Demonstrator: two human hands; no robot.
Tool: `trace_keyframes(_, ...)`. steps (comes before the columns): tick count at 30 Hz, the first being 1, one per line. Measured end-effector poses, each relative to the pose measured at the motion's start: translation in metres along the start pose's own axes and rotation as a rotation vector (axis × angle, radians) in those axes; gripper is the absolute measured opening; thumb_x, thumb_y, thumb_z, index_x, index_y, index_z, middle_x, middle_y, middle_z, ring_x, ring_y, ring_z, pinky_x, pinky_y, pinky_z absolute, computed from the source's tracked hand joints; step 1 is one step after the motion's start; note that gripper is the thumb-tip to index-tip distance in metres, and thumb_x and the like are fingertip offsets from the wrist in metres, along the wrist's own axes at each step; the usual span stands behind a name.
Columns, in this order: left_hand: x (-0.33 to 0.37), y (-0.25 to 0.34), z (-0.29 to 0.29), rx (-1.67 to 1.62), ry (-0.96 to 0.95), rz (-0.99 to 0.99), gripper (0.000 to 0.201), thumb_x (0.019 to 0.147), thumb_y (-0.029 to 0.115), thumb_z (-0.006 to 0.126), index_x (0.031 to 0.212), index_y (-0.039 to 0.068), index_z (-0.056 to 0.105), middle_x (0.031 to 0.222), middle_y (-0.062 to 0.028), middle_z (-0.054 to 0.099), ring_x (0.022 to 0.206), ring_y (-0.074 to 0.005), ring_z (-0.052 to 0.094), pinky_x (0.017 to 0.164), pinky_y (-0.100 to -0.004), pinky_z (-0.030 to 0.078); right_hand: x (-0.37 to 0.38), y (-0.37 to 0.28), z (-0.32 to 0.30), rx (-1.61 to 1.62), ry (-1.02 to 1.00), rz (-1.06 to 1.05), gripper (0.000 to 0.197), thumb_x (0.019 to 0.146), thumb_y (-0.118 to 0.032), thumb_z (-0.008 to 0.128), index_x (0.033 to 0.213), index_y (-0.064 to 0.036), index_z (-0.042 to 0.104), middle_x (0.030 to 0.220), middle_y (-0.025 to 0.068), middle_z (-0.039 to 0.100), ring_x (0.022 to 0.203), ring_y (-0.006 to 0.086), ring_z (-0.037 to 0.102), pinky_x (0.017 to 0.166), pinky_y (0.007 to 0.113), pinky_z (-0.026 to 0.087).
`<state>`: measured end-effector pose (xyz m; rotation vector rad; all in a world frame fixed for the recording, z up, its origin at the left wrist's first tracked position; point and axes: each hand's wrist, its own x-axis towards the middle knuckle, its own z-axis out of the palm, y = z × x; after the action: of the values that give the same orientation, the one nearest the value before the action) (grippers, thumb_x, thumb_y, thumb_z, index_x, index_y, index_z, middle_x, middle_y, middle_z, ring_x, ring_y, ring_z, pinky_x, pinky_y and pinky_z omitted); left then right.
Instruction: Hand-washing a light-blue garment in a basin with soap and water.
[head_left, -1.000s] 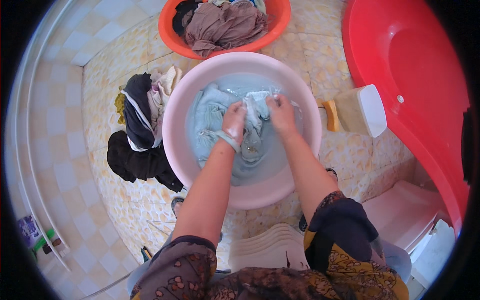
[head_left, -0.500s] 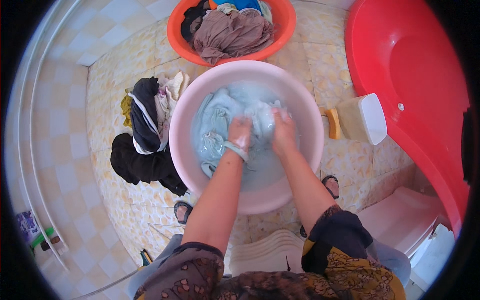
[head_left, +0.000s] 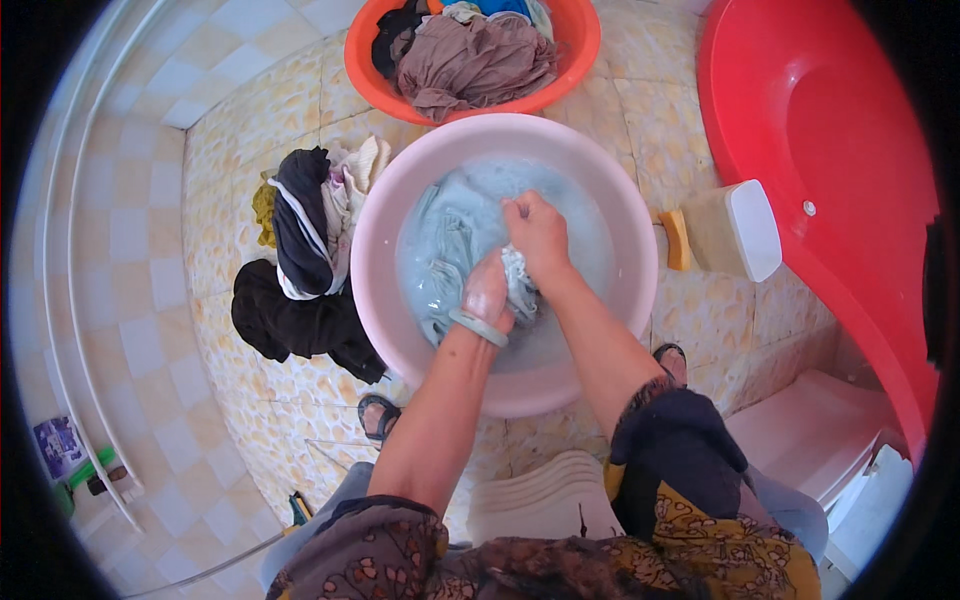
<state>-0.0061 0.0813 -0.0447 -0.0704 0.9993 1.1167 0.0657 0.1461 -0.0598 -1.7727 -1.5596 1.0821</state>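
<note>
A pink basin (head_left: pixel 376 262) of cloudy, sudsy water stands on the floor in front of me. Pale blue-green cloth (head_left: pixel 452 240) lies soaked in its left half. Over the water, my right hand (head_left: pixel 540 236) is closed in a fist on a bunched piece of light wet cloth (head_left: pixel 520 284). My left hand (head_left: pixel 487 287), with a pale bangle at the wrist, is closed on the same bunch, lower and to the left. Its fingertips are partly hidden. Whether this bunch joins the cloth in the water I cannot tell.
An orange tub (head_left: pixel 370 92) of clothes touches the basin's far side. Dark clothes (head_left: pixel 300 315) lie on the tiled floor at left. To the right are a brush (head_left: pixel 677 240), a white-rimmed container (head_left: pixel 757 232) and a large red tub (head_left: pixel 735 120). A stool (head_left: pixel 545 495) is below me.
My hands were apart on the cloth in the water. Now they are close together, with the bunch squeezed between them. The right hand has moved left and turned into a fist.
</note>
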Motion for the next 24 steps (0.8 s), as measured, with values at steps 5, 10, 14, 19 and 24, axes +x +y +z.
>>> trace_keyframes(5,0.014,0.002,-0.053,-0.375,-0.617,0.036,0.028,0.093,0.017,0.045,0.119,0.006,0.048,0.104,-0.0061,0.059,0.093,-0.0202,0.059,0.078,-0.0325,0.050,-0.079,-0.031,0.010,0.267,-0.004,-0.329,0.021,0.085,-0.026,0.054,0.084,-0.0063,0.058,0.075,0.0157,0.063,0.073,0.0356,0.061,0.064,0.045,0.047)
trace_keyframes(10,-0.013,0.000,0.015,-0.065,0.094,-0.030,0.021,0.093,0.021,0.047,0.106,0.006,0.054,0.091,-0.0048,0.057,0.081,-0.0141,0.057,0.070,-0.0282,0.048,-0.013,-0.018,-0.006,0.027,0.013,-0.054,0.020,0.085,-0.027,0.053,0.087,-0.0072,0.057,0.072,0.0145,0.063,0.070,0.0349,0.061,0.064,0.044,0.047)
trace_keyframes(14,0.010,0.001,-0.031,-0.006,0.054,0.080,0.023,0.094,0.023,0.046,0.105,0.005,0.054,0.093,-0.0045,0.058,0.084,-0.0128,0.057,0.072,-0.0276,0.049,-0.029,-0.021,0.013,0.056,-0.023,-0.152,0.017,0.083,-0.023,0.059,0.086,-0.0057,0.059,0.065,0.0145,0.059,0.062,0.0290,0.060,0.060,0.036,0.047)
trace_keyframes(19,-0.007,0.000,0.012,-0.092,0.124,0.068,0.032,0.096,0.030,0.042,0.112,0.005,0.053,0.090,-0.0035,0.059,0.086,-0.0145,0.058,0.072,-0.0285,0.048,-0.041,0.001,0.010,0.084,0.111,-0.313,0.018,0.083,-0.023,0.059,0.086,-0.0055,0.059,0.065,0.0140,0.059,0.060,0.0284,0.058,0.059,0.035,0.046)
trace_keyframes(24,0.017,0.019,-0.032,0.617,0.311,0.087,0.034,0.096,0.030,0.042,0.112,0.002,0.053,0.091,-0.0052,0.060,0.084,-0.0172,0.059,0.072,-0.0292,0.048,-0.065,-0.031,0.016,0.347,0.008,-0.071,0.017,0.084,-0.021,0.056,0.088,-0.0052,0.060,0.068,0.0134,0.061,0.062,0.0268,0.059,0.061,0.033,0.047)
